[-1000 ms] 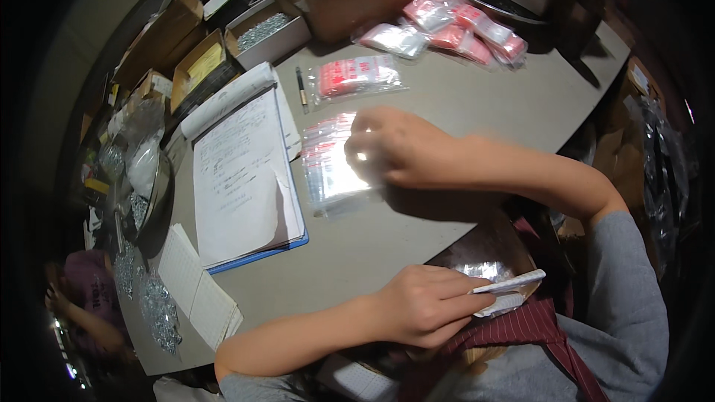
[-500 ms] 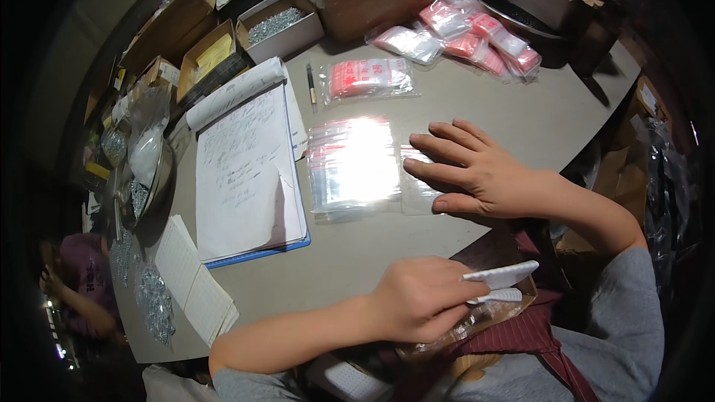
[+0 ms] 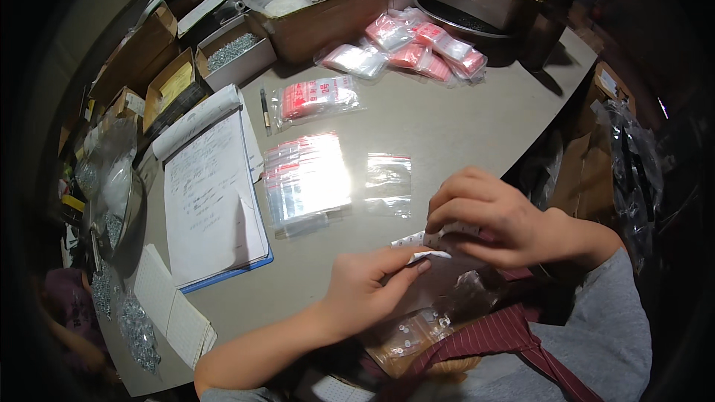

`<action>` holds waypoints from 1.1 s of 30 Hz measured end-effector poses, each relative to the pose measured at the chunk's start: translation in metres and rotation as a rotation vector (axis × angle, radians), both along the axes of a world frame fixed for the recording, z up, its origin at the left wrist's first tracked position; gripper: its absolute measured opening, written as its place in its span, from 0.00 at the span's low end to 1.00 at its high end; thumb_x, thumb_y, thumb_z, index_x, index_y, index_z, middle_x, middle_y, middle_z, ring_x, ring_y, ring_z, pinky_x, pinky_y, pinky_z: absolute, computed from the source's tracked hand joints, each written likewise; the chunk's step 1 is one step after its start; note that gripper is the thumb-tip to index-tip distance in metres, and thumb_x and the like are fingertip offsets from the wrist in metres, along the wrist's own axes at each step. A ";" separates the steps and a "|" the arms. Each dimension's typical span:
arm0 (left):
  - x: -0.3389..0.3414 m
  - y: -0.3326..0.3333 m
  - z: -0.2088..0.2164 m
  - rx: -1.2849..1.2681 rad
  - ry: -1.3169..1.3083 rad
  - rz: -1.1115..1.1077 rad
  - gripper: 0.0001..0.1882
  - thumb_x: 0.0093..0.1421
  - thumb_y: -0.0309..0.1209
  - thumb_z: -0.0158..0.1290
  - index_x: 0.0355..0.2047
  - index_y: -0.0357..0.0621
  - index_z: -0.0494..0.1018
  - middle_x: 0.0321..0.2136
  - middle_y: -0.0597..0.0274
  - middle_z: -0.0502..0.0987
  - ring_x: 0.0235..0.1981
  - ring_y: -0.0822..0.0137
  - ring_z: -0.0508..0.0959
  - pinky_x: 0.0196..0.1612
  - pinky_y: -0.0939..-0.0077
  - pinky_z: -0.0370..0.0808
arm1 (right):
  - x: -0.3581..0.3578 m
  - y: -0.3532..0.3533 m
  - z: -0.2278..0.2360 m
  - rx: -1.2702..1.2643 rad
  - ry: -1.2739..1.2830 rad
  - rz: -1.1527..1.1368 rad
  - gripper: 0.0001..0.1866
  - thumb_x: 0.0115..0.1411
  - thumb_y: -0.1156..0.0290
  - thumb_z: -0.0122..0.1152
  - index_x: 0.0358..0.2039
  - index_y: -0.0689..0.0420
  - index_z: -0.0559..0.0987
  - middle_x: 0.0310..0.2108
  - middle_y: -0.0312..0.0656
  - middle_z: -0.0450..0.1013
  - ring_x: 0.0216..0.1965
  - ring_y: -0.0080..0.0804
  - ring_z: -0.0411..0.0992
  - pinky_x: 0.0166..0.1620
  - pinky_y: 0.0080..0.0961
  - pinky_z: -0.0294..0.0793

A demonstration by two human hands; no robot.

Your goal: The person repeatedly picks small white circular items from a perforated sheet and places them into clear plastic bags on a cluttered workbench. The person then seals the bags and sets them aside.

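My left hand (image 3: 370, 283) pinches a folded white paper strip (image 3: 430, 256) between thumb and fingers. Small dark printed marks run along the strip's far part. My right hand (image 3: 495, 217) is curled over the strip's other end, its fingertips drawn together on the paper and partly hidden. Beyond the hands, a single clear zip bag (image 3: 388, 186) with a red top line lies flat on the table. To its left is an overlapping stack of the same zip bags (image 3: 307, 186), bright with glare. Below my hands a clear bag (image 3: 411, 333) holds small white round pieces.
A notepad on a blue clipboard (image 3: 211, 193) lies left, with a pen (image 3: 265, 112) beyond it. A red-printed bag pack (image 3: 316, 98) and more packs (image 3: 428, 46) lie farther back. Boxes of metal parts (image 3: 232, 52) line the far edge; bagged hardware (image 3: 138, 331) sits left.
My right hand has lifted off the single zip bag and come back to the paper strip. My left hand has turned and brought the strip up toward it. The view has shifted right.
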State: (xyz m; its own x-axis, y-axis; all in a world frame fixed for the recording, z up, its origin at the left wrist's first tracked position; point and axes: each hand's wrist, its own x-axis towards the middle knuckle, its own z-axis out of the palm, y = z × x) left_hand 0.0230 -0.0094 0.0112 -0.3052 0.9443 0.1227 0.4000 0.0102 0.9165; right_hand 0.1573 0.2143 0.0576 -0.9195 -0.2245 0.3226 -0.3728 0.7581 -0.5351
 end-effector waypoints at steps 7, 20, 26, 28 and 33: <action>0.003 0.003 -0.013 0.239 0.190 -0.019 0.06 0.59 0.26 0.64 0.37 0.42 0.82 0.23 0.53 0.77 0.23 0.54 0.78 0.26 0.64 0.73 | -0.008 -0.016 -0.010 0.050 0.027 0.017 0.19 0.49 0.76 0.68 0.43 0.58 0.75 0.40 0.45 0.71 0.43 0.48 0.70 0.48 0.43 0.71; -0.001 0.004 -0.014 0.130 0.001 -0.023 0.08 0.59 0.26 0.64 0.39 0.40 0.84 0.29 0.52 0.82 0.28 0.57 0.82 0.32 0.68 0.77 | -0.036 0.007 0.003 -0.044 0.062 -0.068 0.06 0.60 0.78 0.67 0.38 0.64 0.80 0.33 0.45 0.76 0.34 0.38 0.77 0.40 0.31 0.76; 0.000 0.005 -0.017 0.264 0.173 -0.074 0.11 0.59 0.24 0.63 0.43 0.42 0.85 0.31 0.53 0.85 0.30 0.56 0.84 0.34 0.68 0.79 | -0.093 0.011 -0.001 0.047 -0.416 -0.193 0.12 0.58 0.67 0.64 0.36 0.64 0.80 0.31 0.54 0.77 0.35 0.53 0.77 0.40 0.45 0.75; 0.000 0.006 -0.019 0.281 0.171 -0.082 0.12 0.59 0.24 0.63 0.43 0.43 0.85 0.31 0.53 0.85 0.30 0.56 0.84 0.34 0.67 0.79 | -0.103 0.012 -0.014 0.146 -0.338 -0.169 0.12 0.58 0.67 0.65 0.36 0.64 0.79 0.31 0.54 0.77 0.35 0.53 0.77 0.40 0.45 0.75; 0.001 0.003 -0.028 0.306 0.144 -0.069 0.13 0.57 0.24 0.62 0.43 0.43 0.84 0.31 0.55 0.84 0.29 0.55 0.83 0.33 0.66 0.78 | -0.117 0.014 -0.014 0.506 -0.355 -0.315 0.11 0.59 0.69 0.65 0.36 0.64 0.76 0.33 0.52 0.77 0.38 0.55 0.76 0.41 0.44 0.74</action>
State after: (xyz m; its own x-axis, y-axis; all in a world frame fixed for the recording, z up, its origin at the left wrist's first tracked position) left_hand 0.0238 -0.0060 -0.0168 -0.2009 0.8750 0.4405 0.5155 -0.2879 0.8071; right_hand 0.0406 0.2287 0.0439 -0.9961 0.0272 -0.0837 0.0384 0.9899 -0.1362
